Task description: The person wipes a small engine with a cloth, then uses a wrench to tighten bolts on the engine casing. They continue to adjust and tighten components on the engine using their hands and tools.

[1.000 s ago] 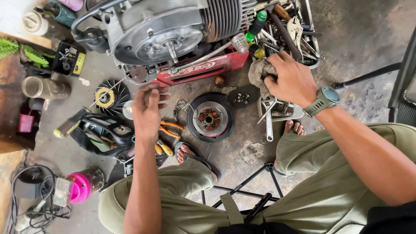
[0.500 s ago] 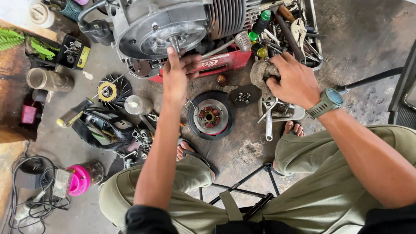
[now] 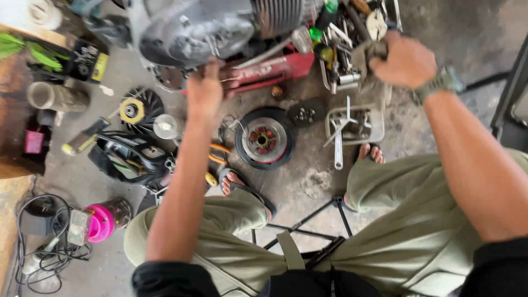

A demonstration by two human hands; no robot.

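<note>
Grip: the right hand (image 3: 404, 59) clenches a grey rag (image 3: 367, 55) above the tool tray (image 3: 379, 118); the left hand (image 3: 206, 91), fingers loosely extended and holding nothing, touches the engine (image 3: 192, 33) on its red stand (image 3: 275, 69). The step appears to be steadying the engine; wiping it would call for bringing the rag across.

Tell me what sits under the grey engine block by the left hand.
A red metal stand shows beneath the grey finned engine block. The left hand covers the engine's lower edge, so the contact there is hidden.
</note>
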